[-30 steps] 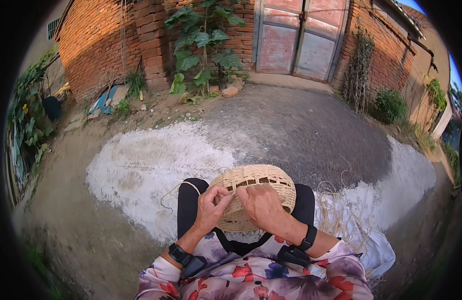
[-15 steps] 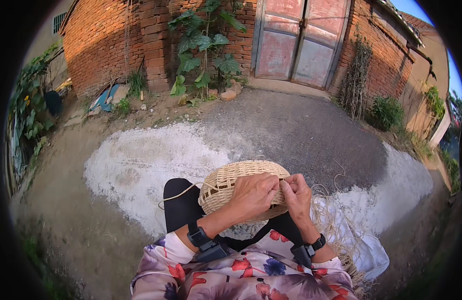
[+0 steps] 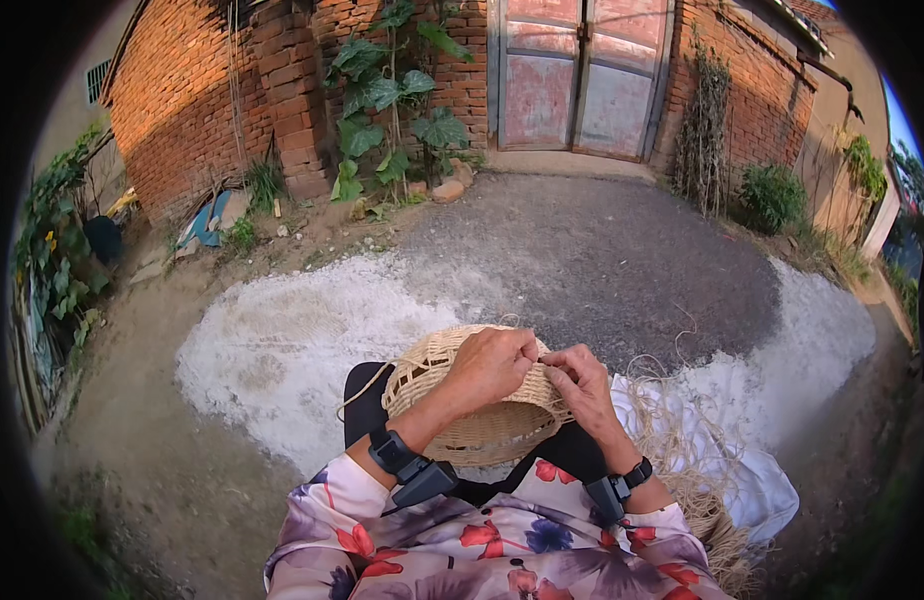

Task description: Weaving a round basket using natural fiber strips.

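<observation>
A pale straw-coloured woven basket [image 3: 487, 440] lies tilted across my lap, its opening turned toward me. An open-work band runs round its side below the rim. My left hand [image 3: 494, 362] is closed at the upper rim, its forearm crossing in front of the basket. Just right of it, my right hand [image 3: 579, 385] pinches the rim with thumb and fingers. The fingertips of both hands nearly meet there; any thin strand between them is too small to make out. A loose cord [image 3: 365, 392] loops out from the basket's left side over my dark-clad knee.
A tangled heap of straw-coloured cord [image 3: 697, 470] lies at my right on a white sack [image 3: 762, 495]. White powdery material [image 3: 282, 340] covers part of the ground. Farther off stand a brick wall [image 3: 192, 110], a leafy climbing plant [image 3: 387, 100] and a double metal door [image 3: 582, 85].
The basket has tipped so more of its inside shows. Both hands have shifted slightly left and up along the rim, and the right hand's fingers have loosened a little. The view has turned slightly.
</observation>
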### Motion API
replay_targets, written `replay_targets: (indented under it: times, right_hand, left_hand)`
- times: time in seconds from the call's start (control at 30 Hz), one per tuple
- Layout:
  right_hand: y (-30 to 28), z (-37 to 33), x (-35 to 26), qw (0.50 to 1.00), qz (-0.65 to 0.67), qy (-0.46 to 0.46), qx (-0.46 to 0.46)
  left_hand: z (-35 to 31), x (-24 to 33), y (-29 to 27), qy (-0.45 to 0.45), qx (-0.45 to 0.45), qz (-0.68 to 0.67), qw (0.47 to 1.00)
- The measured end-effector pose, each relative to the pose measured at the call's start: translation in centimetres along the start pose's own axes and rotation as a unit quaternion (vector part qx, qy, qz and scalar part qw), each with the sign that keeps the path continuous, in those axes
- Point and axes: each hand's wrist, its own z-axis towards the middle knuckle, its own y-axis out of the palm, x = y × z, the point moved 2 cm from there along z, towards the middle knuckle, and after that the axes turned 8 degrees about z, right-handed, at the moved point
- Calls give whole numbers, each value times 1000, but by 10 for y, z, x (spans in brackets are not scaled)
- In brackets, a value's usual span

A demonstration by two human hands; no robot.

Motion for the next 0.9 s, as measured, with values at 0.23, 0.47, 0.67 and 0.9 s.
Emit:
replay_targets:
  times: [0.23, 0.47, 0.67, 0.9]
  right_hand:
    - [1, 6, 7, 999, 8, 27, 18]
    - [-1, 4, 19, 996, 36, 72, 30]
    - [-1, 4, 24, 992, 76, 94, 43]
    - [1, 3, 22, 986, 129, 98, 28]
  left_hand:
    - [-19, -50, -73, 10, 138, 116, 984]
    - [-97, -91, -63, -186, -41, 100, 977]
    - [-120, -100, -65, -170, 14, -16, 985]
    - [-148, -132, -56, -234, 91, -98, 963]
